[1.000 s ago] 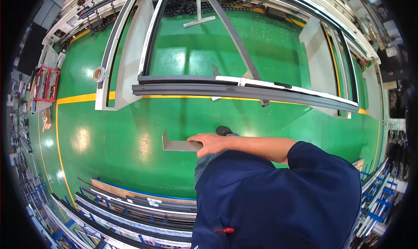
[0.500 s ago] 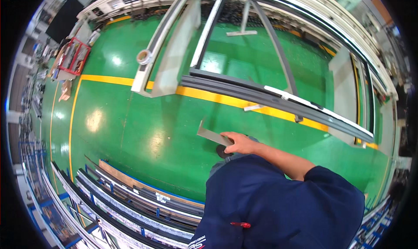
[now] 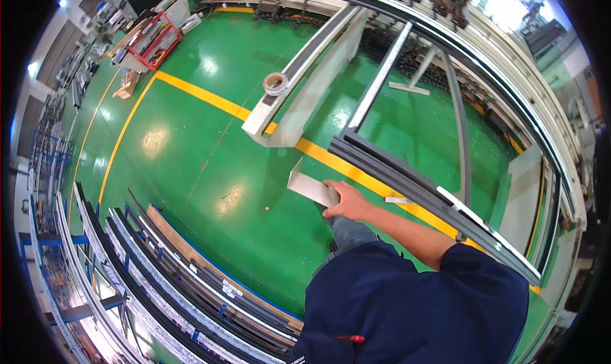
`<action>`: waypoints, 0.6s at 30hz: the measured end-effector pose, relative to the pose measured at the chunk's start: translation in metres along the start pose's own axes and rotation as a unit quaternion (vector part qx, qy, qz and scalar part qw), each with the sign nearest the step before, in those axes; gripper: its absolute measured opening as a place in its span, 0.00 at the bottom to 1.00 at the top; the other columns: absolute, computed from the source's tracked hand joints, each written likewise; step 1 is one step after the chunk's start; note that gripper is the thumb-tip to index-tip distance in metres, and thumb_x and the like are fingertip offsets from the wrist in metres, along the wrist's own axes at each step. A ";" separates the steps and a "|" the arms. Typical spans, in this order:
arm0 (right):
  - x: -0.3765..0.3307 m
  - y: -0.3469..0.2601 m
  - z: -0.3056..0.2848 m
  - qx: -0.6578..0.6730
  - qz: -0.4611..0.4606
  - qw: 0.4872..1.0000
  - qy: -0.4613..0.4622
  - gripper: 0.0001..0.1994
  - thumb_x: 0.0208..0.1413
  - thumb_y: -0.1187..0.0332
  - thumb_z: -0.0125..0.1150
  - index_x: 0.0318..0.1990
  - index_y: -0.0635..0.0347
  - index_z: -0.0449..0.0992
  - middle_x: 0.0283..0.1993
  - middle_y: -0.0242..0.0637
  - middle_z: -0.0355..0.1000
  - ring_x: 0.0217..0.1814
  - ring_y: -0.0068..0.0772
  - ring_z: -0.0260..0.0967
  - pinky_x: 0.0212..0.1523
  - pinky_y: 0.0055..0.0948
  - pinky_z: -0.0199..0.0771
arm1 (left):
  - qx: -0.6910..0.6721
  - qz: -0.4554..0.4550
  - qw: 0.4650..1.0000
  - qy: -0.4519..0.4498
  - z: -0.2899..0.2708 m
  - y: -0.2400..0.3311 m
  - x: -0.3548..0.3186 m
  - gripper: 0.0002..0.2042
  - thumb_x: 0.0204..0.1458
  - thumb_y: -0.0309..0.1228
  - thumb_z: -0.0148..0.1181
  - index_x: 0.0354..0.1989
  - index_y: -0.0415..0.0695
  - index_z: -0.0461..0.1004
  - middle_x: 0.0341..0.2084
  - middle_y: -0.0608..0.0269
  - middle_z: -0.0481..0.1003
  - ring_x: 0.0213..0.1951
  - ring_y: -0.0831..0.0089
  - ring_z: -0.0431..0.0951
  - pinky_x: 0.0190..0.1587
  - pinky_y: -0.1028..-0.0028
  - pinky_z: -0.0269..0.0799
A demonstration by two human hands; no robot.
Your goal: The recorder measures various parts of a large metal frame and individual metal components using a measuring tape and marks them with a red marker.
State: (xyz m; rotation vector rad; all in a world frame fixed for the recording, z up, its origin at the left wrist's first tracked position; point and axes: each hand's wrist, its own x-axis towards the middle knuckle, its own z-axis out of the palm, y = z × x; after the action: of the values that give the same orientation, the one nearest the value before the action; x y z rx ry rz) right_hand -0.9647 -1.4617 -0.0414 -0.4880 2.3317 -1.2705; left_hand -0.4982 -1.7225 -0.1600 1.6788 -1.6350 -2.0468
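Observation:
My right hand (image 3: 344,200) is closed around one end of a flat, light grey angle piece (image 3: 310,187) with an upturned lip at its far end. The fingers lie over its upper edge, and the thumb is only partly visible. It is held in front of my body above the green floor (image 3: 210,166). Right of the hand and beyond it stands a large dark grey window or door frame (image 3: 407,180) resting on pale supports. My left hand does not show.
A roll of tape (image 3: 275,84) sits on the left support (image 3: 259,123). Long metal profiles (image 3: 191,287) lie on a rack at the lower left. A red cart (image 3: 154,40) and a brown cardboard piece (image 3: 127,84) are at the far left. Yellow lines (image 3: 203,95) cross the floor.
My view has turned, so the frame and its supports sit farther right in the picture. My leg has come forward. The grey angle piece stays in my right hand, its broad face showing more.

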 end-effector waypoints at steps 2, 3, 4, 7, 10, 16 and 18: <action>0.061 -0.004 0.002 -0.012 0.003 1.000 -0.008 0.50 0.37 0.51 0.82 0.71 0.58 0.67 0.56 0.51 0.71 0.60 0.51 0.70 0.63 0.44 0.70 | -0.016 -0.010 1.000 0.019 0.012 0.022 0.009 0.24 0.68 0.49 0.52 0.62 0.43 0.68 0.42 0.58 0.77 0.43 0.64 0.78 0.50 0.62 0.77; 0.093 -0.009 0.005 -0.024 0.009 1.000 -0.006 0.51 0.36 0.51 0.82 0.71 0.58 0.66 0.58 0.52 0.71 0.62 0.53 0.69 0.64 0.45 0.69 | -0.022 -0.014 0.999 0.029 0.017 0.034 0.014 0.24 0.68 0.49 0.52 0.62 0.43 0.68 0.43 0.58 0.77 0.43 0.64 0.78 0.51 0.62 0.77; 0.126 -0.004 0.010 -0.045 0.017 0.999 0.007 0.54 0.35 0.50 0.83 0.72 0.59 0.63 0.58 0.54 0.70 0.63 0.56 0.68 0.66 0.46 0.67 | -0.027 -0.019 0.999 0.034 0.025 0.050 0.019 0.24 0.68 0.49 0.52 0.62 0.43 0.68 0.43 0.57 0.77 0.43 0.64 0.78 0.51 0.62 0.77; 0.227 -0.011 0.018 -0.077 0.026 0.997 0.009 0.56 0.35 0.50 0.83 0.74 0.58 0.60 0.59 0.56 0.70 0.65 0.60 0.66 0.67 0.49 0.67 | -0.042 -0.028 0.997 0.065 0.038 0.097 0.034 0.24 0.68 0.48 0.52 0.63 0.43 0.67 0.43 0.57 0.77 0.44 0.64 0.78 0.51 0.62 0.77; 0.318 -0.012 0.038 -0.098 0.036 0.994 0.014 0.57 0.34 0.51 0.84 0.74 0.58 0.59 0.59 0.59 0.69 0.64 0.63 0.66 0.67 0.52 0.67 | -0.059 -0.024 0.993 0.096 0.051 0.150 0.060 0.25 0.68 0.48 0.52 0.64 0.42 0.67 0.44 0.57 0.77 0.44 0.64 0.78 0.52 0.62 0.77; 0.440 0.022 0.055 -0.165 0.098 0.981 0.034 0.56 0.36 0.57 0.85 0.74 0.54 0.55 0.58 0.58 0.68 0.65 0.62 0.65 0.64 0.55 0.67 | -0.116 -0.016 0.984 0.132 0.111 0.232 0.115 0.25 0.69 0.48 0.52 0.65 0.42 0.66 0.44 0.57 0.77 0.45 0.64 0.78 0.53 0.61 0.76; 0.459 0.019 0.058 -0.181 0.099 0.978 0.028 0.56 0.37 0.57 0.85 0.74 0.53 0.55 0.58 0.56 0.67 0.65 0.61 0.64 0.64 0.56 0.66 | -0.128 -0.021 0.981 0.143 0.118 0.244 0.123 0.26 0.69 0.47 0.52 0.66 0.41 0.66 0.45 0.57 0.77 0.45 0.65 0.78 0.53 0.61 0.76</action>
State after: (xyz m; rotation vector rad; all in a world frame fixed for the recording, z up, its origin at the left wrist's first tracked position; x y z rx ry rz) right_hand -1.3222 -1.7212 -0.1802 -0.3226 2.5952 -0.7801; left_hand -0.7685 -1.8247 -0.0889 1.8208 -1.2041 -1.8326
